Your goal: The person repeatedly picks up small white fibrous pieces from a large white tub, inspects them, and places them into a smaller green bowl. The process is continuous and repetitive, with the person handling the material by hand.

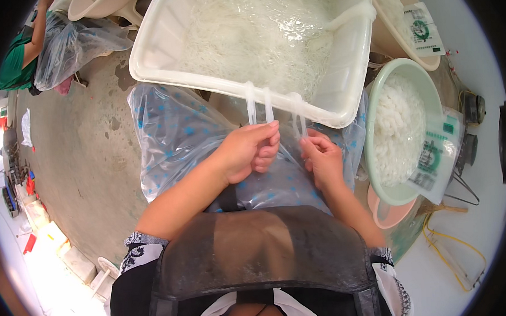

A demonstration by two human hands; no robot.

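Observation:
A large white plastic tub [237, 84] stands before me, with pale, wet, thread-like strands [256, 43] in liquid. Thin whitish strips [269, 106] hang over its near rim. My left hand [255, 151] has its thumb and fingers closed on the lower ends of two of them. Just right of it, my right hand [320, 155] pinches another whitish strip [300, 122] between thumb and forefinger. Both hands are below the rim, above the clear plastic sheet with blue prints [167, 140] over my lap. A thicker pale bundle [352, 16] lies over the tub's right rim.
At right, a light green basin [371, 144] holds white coiled material [398, 130], with a printed plastic bag [441, 158] on its edge. A beige basin [426, 61] stands beyond, a pink basin [391, 215] below. Another person [18, 62] sits at upper left.

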